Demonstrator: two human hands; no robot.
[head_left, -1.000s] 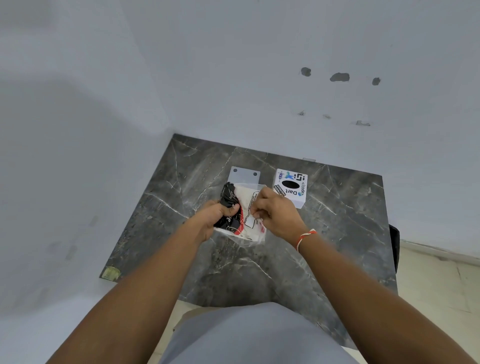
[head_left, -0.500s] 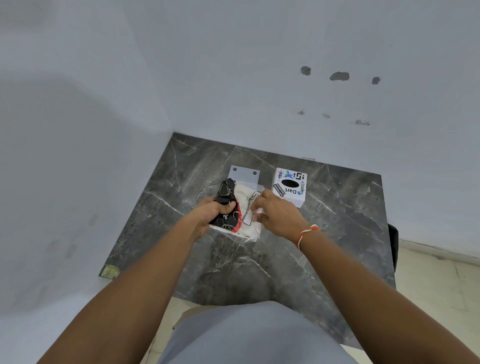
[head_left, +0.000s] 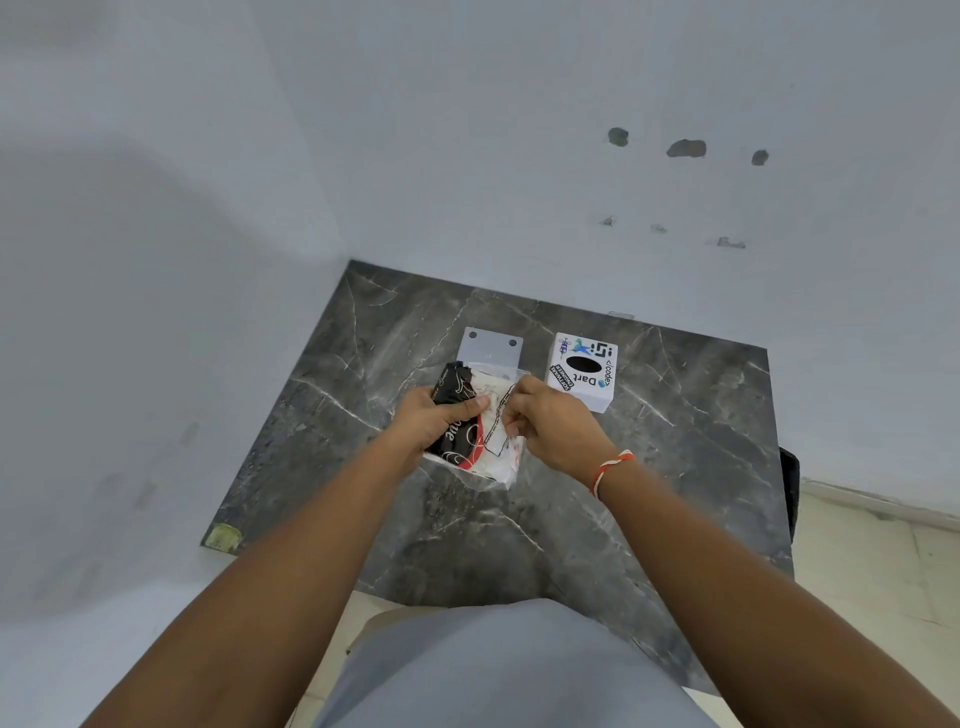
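Over the middle of a dark marble table (head_left: 649, 467) I hold a soft plastic packet (head_left: 485, 441), black and red on its left side and white on its right. My left hand (head_left: 428, 423) grips the black side, thumb across the front. My right hand (head_left: 550, 428) pinches the white plastic at the packet's right edge. Both hands cover part of the packet.
A white box (head_left: 582, 371) with a black oval hole and stickers stands just right of the packet. A flat grey plate (head_left: 491, 345) with two holes lies behind it. White walls close the left and back. The table's front-left corner (head_left: 222, 536) is chipped; pale floor lies right.
The packet and both hands have shifted slightly away from me and back toward the table's middle. Both hands keep their hold on the packet.
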